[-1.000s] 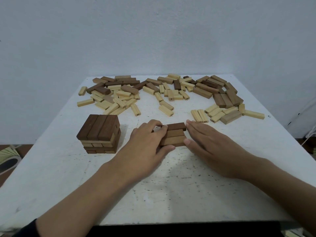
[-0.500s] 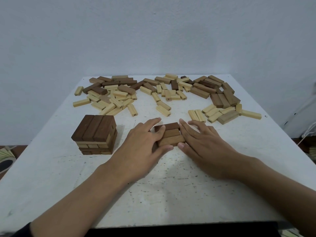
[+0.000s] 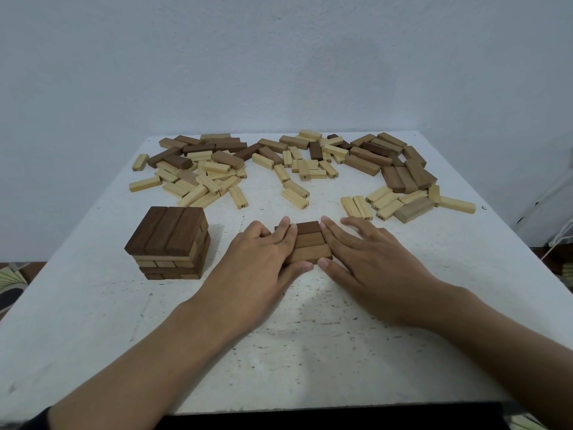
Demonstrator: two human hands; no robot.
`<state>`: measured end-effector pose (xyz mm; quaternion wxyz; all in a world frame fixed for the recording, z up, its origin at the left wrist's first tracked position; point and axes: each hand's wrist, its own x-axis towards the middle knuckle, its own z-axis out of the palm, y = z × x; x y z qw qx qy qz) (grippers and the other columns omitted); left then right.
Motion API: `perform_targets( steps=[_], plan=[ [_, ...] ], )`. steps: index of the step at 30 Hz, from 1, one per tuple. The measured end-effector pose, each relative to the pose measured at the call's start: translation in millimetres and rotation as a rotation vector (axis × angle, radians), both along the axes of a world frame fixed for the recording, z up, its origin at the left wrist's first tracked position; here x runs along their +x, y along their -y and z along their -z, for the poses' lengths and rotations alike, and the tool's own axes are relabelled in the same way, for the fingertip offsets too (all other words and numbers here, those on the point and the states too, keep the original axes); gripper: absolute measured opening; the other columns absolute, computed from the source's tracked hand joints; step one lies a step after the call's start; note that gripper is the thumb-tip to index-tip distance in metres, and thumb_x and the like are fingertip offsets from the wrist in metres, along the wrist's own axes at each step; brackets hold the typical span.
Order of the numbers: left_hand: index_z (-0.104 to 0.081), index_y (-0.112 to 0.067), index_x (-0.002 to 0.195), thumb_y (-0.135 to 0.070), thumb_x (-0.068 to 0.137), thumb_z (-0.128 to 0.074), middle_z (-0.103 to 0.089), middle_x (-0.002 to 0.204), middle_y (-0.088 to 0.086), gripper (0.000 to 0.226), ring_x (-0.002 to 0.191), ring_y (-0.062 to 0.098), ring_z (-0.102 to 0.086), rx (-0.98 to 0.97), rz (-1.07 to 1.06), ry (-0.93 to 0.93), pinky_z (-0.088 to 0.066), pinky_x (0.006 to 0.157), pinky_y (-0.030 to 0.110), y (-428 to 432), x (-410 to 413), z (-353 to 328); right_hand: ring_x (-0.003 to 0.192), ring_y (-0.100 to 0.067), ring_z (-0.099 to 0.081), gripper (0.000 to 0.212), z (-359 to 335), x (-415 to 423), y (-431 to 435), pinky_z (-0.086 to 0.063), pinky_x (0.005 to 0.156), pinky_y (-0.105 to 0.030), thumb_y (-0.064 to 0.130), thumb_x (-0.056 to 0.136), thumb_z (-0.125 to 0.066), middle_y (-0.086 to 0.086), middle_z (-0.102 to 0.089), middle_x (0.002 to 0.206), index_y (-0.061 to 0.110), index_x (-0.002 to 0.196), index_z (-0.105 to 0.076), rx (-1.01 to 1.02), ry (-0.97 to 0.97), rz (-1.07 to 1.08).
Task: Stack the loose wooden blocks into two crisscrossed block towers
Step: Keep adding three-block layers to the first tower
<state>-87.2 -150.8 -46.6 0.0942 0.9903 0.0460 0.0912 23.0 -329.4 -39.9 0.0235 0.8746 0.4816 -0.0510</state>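
Three brown blocks (image 3: 308, 245) at the near centre of the surface (image 3: 310, 352) are squeezed flush between the left hand (image 3: 263, 259) and right hand (image 3: 369, 259), both flat and straight-fingered, seemingly as a second tower's base. A first tower (image 3: 169, 240) is seen left, loose blocks (image 3: 294, 169) far.

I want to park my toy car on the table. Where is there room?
The bare table between the two forearms, near the front edge, is free. So is the corner in front of the block tower, and the stretch right of the right hand. The far half is crowded with loose blocks, and the middle holds the three-block row.
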Motion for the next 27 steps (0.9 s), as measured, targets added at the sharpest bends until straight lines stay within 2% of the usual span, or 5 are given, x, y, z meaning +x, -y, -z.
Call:
perform_targets(
  steps=[4, 12, 15, 17, 27],
  plan=[
    [-0.023, -0.026, 0.159, -0.067, 0.095, -0.019, -0.021, 0.166, -0.013, 0.076, 0.116, 0.007, -0.035, 0.0, 0.022, -0.001, -0.035, 0.101, 0.023, -1, 1, -2, 0.153, -0.019, 0.003, 0.089, 4, -2, 1, -0.015, 0.122, -0.037, 0.062, 0.085, 0.023, 0.006, 0.006, 0.17, 0.02, 0.161, 0.006, -0.019, 0.059, -0.022],
    [-0.017, -0.025, 0.161, -0.062, 0.099, -0.014, -0.019, 0.167, -0.013, 0.073, 0.121, 0.009, -0.033, 0.089, 0.023, -0.028, -0.033, 0.102, 0.025, 0, 1, -2, 0.152, -0.019, -0.001, 0.09, 4, 0, -4, -0.018, 0.12, -0.037, 0.062, 0.085, 0.023, 0.001, 0.004, 0.17, 0.017, 0.161, 0.004, -0.003, 0.067, -0.01],
    [-0.022, -0.022, 0.16, -0.063, 0.099, -0.005, -0.025, 0.166, -0.009, 0.076, 0.118, 0.011, -0.036, 0.119, 0.021, -0.011, -0.038, 0.1, 0.028, 0, 0, 2, 0.151, -0.02, 0.0, 0.081, 4, -3, -4, -0.017, 0.119, -0.037, 0.06, 0.093, 0.016, 0.002, 0.008, 0.17, 0.017, 0.161, 0.007, -0.012, 0.078, -0.012],
    [-0.027, -0.019, 0.159, -0.062, 0.097, -0.006, -0.031, 0.164, -0.006, 0.079, 0.116, 0.013, -0.04, 0.126, 0.017, -0.005, -0.043, 0.098, 0.031, 0, 0, 4, 0.151, -0.021, 0.0, 0.079, 4, -4, -4, -0.017, 0.119, -0.037, 0.059, 0.094, 0.013, 0.002, 0.009, 0.17, 0.016, 0.161, 0.009, -0.02, 0.082, -0.01],
    [-0.032, -0.016, 0.158, -0.061, 0.094, 0.0, -0.036, 0.162, -0.004, 0.084, 0.112, 0.014, -0.041, 0.135, 0.012, 0.002, -0.046, 0.096, 0.032, 4, 0, 2, 0.152, -0.021, -0.001, 0.088, 7, -3, -6, -0.018, 0.119, -0.037, 0.06, 0.085, 0.024, 0.002, 0.009, 0.17, 0.017, 0.161, 0.008, -0.017, 0.092, -0.005]
  ],
)
